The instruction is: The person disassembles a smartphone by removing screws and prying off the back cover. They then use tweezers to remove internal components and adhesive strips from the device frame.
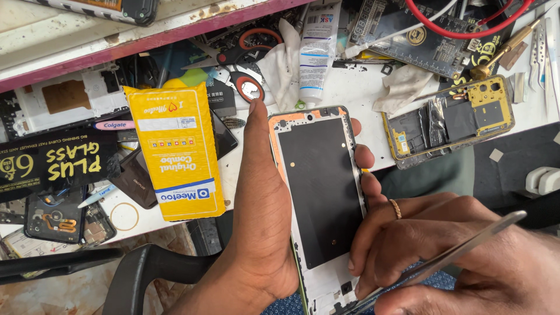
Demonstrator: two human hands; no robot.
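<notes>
Right hand (pixel 466 256): nearest camera, pinching metal tweezers (pixel 449 256), tips at the frame's lower end.
Left hand (pixel 262 221): gripping opened phone frame (pixel 318 192) from its left side.
Frame axis: lengthwise, running away from camera.
Around: yellow packet (pixel 175 151) left, gold phone chassis (pixel 452 119) right, scissors (pixel 245 64) beyond.

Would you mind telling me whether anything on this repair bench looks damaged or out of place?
The phone frame in the left hand is stripped to its bare inner panel. A second opened phone lies tilted on the table, its insides exposed among loose parts.
</notes>
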